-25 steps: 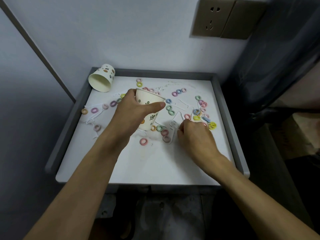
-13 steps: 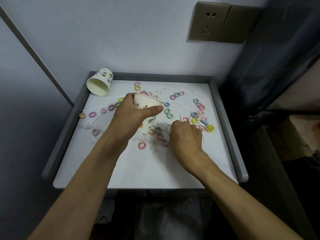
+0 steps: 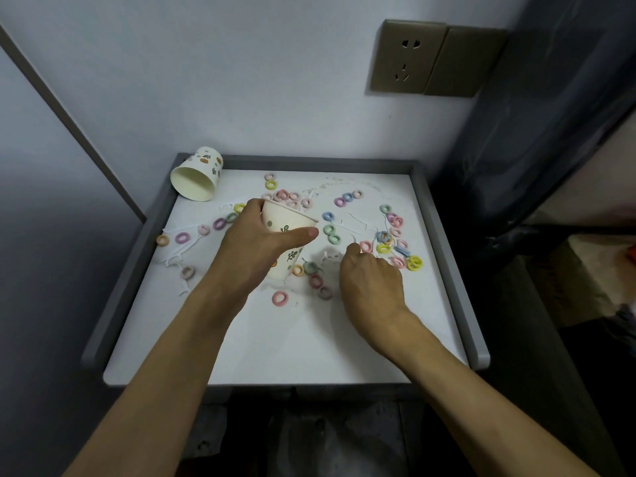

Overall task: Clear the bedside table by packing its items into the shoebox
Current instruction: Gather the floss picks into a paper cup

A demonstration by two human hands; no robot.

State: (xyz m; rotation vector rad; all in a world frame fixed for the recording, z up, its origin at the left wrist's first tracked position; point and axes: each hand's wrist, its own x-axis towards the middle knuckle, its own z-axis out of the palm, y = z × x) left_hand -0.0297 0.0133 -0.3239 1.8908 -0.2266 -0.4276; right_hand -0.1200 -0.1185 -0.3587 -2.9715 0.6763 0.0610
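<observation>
The bedside table [image 3: 275, 346] has a white top with a raised grey rim on three sides. The left hand [image 3: 265, 249] grips a paper cup [image 3: 287, 222] near the middle of the table; the fingers go around its far side and the thumb lies across its near side. The cup stands on the tabletop and is tilted, with its mouth leaning toward the far edge. The right hand [image 3: 371, 287] is just to the right of this cup, palm down, with the fingers curled toward the tabletop. Its fingertips are hidden, so I cannot tell if it pinches something. A pink ring [image 3: 366, 246] lies just beside its fingers.

Many small coloured hair rings [image 3: 279, 298] are scattered over the far half of the table, with a dense group [image 3: 395, 235] near the right edge. Thin white floss picks [image 3: 179, 251] lie between them, mostly toward the left edge. A second paper cup [image 3: 196, 177] lies on its side in the far left corner, its open mouth facing the near side.

On the wall behind the table there is a socket [image 3: 406, 56], and a dark curtain [image 3: 550, 132] hangs at the right.
</observation>
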